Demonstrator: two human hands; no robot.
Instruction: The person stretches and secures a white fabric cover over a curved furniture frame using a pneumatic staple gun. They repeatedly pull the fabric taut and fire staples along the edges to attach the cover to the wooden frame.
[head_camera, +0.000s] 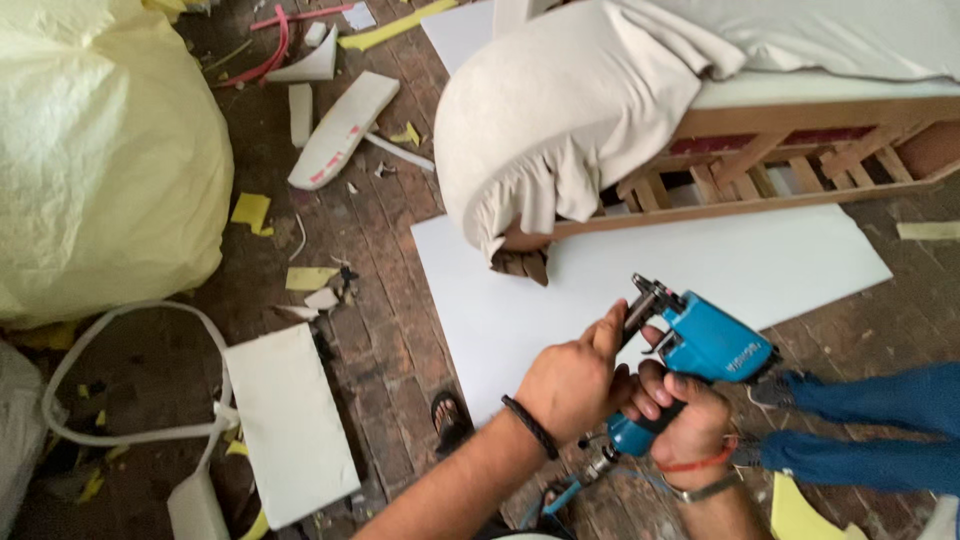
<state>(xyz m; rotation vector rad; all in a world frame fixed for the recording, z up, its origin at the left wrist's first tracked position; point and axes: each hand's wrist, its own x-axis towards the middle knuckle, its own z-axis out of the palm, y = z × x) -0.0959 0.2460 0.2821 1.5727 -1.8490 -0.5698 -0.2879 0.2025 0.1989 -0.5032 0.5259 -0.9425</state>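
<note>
The blue pneumatic staple gun was gripped at its handle by the right hand, the left hand fingers closed on its nose; the trigger was best left untouched

Big pale yellow plastic-wrapped bundle fills the upper left. Brick floor is littered with yellow and white foam scraps. White foam block at lower left, a white hose looped beside it. Upper right: wooden sofa frame with cream fabric draped over its arm, lying on a white sheet. Blue cloth at right edge.
</note>
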